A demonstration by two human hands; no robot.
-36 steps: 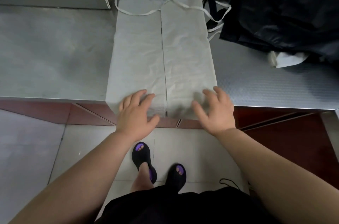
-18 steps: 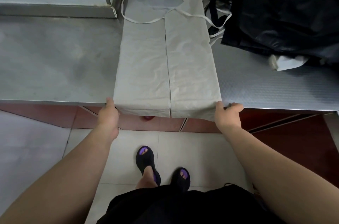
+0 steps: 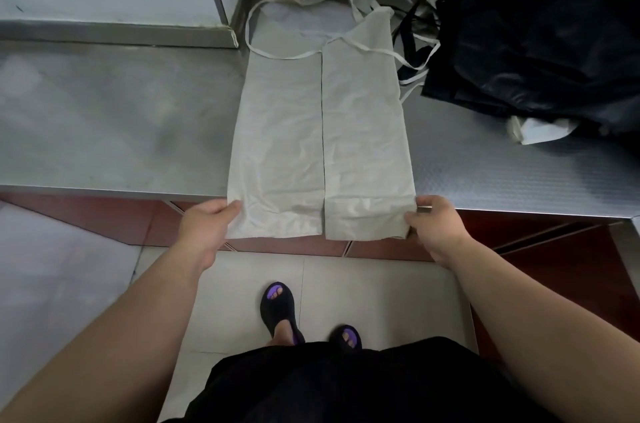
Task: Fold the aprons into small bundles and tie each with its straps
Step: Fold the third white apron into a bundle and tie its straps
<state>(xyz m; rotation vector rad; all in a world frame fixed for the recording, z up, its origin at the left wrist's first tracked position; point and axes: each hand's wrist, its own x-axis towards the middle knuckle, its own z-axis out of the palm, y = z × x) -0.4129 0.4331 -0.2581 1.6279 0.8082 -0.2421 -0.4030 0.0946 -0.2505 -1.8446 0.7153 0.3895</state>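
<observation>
- Head view, against a second ago: both palms were spread flat on the near end of the apron [image 3: 322, 131]. They have since slid outward to its two near corners
- Left hand [image 3: 204, 228] now pinches the left corner, thumb on top of the cloth. Right hand [image 3: 434, 225] grasps the right corner, fingers curled round the edge
- My reading is that smoothing is done and the lengthwise fold is settled. The corners are held ready to carry the near end up toward the far end, the first crosswise fold toward a bundle
- The apron lies along the steel counter [image 3: 121, 117], its near hem hanging over the front edge
- It is pale grey and creased, with both long sides turned in to meet at a centre line
- Its straps [image 3: 277, 55] lie loose at the far end, one looping to the left and others trailing toward the dark pile [image 3: 536, 52] just beside it; nothing is tied yet
</observation>
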